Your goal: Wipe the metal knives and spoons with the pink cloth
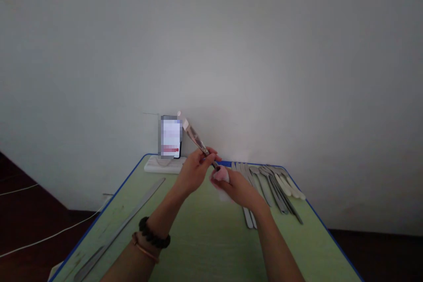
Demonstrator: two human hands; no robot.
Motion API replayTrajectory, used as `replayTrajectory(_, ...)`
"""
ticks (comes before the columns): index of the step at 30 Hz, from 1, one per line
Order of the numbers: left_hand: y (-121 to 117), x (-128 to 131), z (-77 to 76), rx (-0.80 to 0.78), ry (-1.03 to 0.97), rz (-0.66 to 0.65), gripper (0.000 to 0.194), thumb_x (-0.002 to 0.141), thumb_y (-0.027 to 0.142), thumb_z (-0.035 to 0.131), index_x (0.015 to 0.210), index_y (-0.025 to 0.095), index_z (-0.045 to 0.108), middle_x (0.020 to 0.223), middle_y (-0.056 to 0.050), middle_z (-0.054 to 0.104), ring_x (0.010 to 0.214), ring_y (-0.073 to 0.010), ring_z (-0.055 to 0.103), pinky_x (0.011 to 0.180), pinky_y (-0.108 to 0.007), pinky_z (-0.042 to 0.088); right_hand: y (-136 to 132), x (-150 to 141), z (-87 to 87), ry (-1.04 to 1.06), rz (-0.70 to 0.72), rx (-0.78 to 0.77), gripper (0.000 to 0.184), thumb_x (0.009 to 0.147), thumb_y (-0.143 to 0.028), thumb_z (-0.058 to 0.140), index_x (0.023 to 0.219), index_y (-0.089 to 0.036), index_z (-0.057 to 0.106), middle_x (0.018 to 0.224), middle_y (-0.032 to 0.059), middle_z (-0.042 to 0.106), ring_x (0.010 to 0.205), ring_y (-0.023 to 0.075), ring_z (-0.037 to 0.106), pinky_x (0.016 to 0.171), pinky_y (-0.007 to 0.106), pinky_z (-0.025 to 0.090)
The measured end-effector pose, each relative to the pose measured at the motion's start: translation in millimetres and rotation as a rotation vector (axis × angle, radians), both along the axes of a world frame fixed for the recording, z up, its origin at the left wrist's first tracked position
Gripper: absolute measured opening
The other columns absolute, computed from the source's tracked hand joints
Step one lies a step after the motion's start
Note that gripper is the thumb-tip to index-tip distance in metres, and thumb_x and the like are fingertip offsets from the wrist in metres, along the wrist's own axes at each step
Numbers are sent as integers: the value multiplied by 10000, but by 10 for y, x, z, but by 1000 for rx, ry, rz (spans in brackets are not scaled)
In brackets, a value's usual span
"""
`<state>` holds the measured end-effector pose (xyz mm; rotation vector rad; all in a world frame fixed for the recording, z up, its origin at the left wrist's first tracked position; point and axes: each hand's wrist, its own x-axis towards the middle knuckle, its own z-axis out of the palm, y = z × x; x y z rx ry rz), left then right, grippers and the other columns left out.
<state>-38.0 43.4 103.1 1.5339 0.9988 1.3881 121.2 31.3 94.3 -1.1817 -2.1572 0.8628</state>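
Above the far part of the table, my left hand (pixel 194 169) is closed, its fingers pinching a shiny metal piece of cutlery (pixel 195 137). Its wide, bright end points up and left; whether it is a knife or a spoon is unclear. Just to the right, my right hand (pixel 236 185) is closed around a pale pink cloth (pixel 220 175). The lower end of the cutlery runs into this cloth and is hidden there.
A long metal knife (pixel 132 211) lies along the table's left side. Several metal knives (pixel 247 218), spoons (pixel 262 183) and white-handled pieces (pixel 287 185) lie at the right. A lit phone (pixel 171 136) stands on a white base (pixel 163 167) near the wall.
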Motion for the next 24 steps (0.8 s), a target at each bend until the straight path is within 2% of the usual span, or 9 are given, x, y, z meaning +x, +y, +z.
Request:
replayTrajectory(11, 1, -88, 87, 36, 16, 51, 269, 864, 415, 504, 900, 157, 567, 846, -76, 744, 844, -204, 675, 785, -327, 480, -2, 85, 73, 133, 30, 29, 143, 857, -280, 473, 807, -179, 561, 785, 5, 597, 735, 148, 510, 737, 268, 393)
replayTrajectory(15, 16, -166, 105, 40, -38, 105, 250, 855, 414, 505, 846, 170, 556, 665, 9, 646, 749, -172, 642, 745, -307, 479, 9, 250, 67, 191, 19, 20, 208, 873, -347, 469, 807, -188, 586, 817, 9, 598, 738, 150, 511, 715, 264, 402)
replayTrajectory(18, 8, -218, 105, -47, -54, 19, 288, 863, 449, 472, 828, 172, 540, 524, 70, 496, 596, -140, 595, 631, -269, 480, 33, 332, 50, 353, -173, 43, 284, 868, -444, 477, 816, -193, 599, 789, 5, 600, 704, 148, 516, 674, 262, 406)
replayTrajectory(21, -20, -194, 78, -147, 46, -102, 323, 873, 482, 431, 850, 176, 531, 521, 78, 469, 442, -98, 490, 436, -205, 385, 89, 278, -3, 557, -447, -22, 370, 812, -553, 520, 833, -195, 610, 737, -3, 611, 675, 154, 535, 633, 264, 406)
replayTrajectory(22, -29, -171, 65, -159, 87, -116, 326, 878, 483, 415, 849, 180, 529, 525, 79, 458, 414, -86, 451, 399, -190, 337, 115, 233, -28, 630, -501, -59, 397, 792, -583, 528, 824, -196, 612, 710, -7, 612, 661, 156, 541, 625, 266, 407)
replayTrajectory(24, -40, -117, 39, -159, 166, -118, 331, 888, 475, 388, 837, 184, 535, 525, 84, 418, 395, -71, 385, 370, -175, 264, 171, 130, -83, 793, -511, -108, 423, 765, -615, 543, 777, -197, 608, 625, -20, 594, 614, 156, 540, 607, 272, 413)
